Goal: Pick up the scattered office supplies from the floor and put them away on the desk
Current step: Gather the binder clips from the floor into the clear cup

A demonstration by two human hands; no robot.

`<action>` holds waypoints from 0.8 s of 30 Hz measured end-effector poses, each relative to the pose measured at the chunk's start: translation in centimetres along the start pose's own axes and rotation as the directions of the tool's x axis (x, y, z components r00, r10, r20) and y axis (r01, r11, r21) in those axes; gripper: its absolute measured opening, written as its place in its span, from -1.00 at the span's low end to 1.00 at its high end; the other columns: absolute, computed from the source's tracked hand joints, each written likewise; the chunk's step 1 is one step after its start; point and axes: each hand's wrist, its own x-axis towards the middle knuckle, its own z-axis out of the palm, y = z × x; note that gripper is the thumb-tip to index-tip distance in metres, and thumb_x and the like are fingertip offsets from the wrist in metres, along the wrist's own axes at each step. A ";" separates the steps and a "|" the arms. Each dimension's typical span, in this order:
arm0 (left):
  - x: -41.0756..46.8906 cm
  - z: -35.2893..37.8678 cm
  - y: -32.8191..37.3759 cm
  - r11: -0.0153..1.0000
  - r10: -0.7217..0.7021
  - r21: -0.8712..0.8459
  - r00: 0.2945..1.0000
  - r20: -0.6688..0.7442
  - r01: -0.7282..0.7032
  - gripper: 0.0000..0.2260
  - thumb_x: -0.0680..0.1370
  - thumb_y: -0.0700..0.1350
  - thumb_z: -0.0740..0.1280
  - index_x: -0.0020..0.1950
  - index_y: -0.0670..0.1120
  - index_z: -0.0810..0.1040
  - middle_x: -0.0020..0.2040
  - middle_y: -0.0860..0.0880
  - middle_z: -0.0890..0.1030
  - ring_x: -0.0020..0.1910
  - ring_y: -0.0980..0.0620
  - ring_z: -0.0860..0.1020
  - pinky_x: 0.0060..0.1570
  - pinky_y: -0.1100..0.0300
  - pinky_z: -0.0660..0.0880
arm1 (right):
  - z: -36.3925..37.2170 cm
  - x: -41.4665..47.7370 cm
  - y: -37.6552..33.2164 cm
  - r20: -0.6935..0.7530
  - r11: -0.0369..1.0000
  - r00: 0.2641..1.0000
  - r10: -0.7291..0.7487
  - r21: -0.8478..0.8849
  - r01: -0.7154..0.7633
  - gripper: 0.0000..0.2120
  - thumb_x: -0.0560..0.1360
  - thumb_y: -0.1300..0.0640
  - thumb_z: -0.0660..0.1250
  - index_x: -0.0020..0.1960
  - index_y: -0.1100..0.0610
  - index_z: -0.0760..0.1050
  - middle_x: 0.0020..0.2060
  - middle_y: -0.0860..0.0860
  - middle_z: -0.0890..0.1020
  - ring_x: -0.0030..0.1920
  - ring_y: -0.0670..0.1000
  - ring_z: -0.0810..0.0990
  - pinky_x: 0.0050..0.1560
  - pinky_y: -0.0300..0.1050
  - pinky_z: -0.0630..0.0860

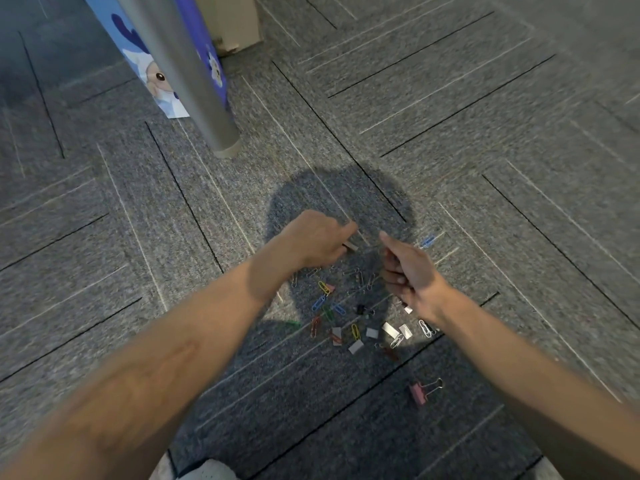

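Observation:
Several coloured and silver paper clips (330,311) lie scattered on the grey carpet, with several small silver staple strips (390,329) among them. A pink binder clip (419,393) lies apart, nearer to me, and a small black binder clip (361,309) sits in the pile. A blue paper clip (428,241) lies farther right. My left hand (313,240) hovers over the pile's far edge, fingers curled on a small staple strip (350,246). My right hand (408,271) is beside it, fingers curled, thumb out; whether it holds anything is hidden.
A grey metal desk leg (194,81) stands on the carpet at the upper left. Behind it leans a blue and white cartoon-printed bag (152,74), with a beige box (232,22) farther back. My shadow falls over the pile.

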 end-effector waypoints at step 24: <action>-6.9 -2.9 1.8 -0.665 -0.380 -0.701 0.925 0.022 -0.257 -0.67 0.64 -0.02 0.01 -0.28 -0.06 0.35 -0.49 0.05 0.30 -0.60 0.13 0.20 -0.64 0.38 0.14 | 3.7 -1.5 -3.0 0.232 0.980 0.969 -0.082 0.194 0.036 -0.69 0.60 0.00 0.21 -0.27 0.10 0.30 -0.47 -0.07 0.26 -0.50 -0.10 0.20 -0.55 -0.29 0.15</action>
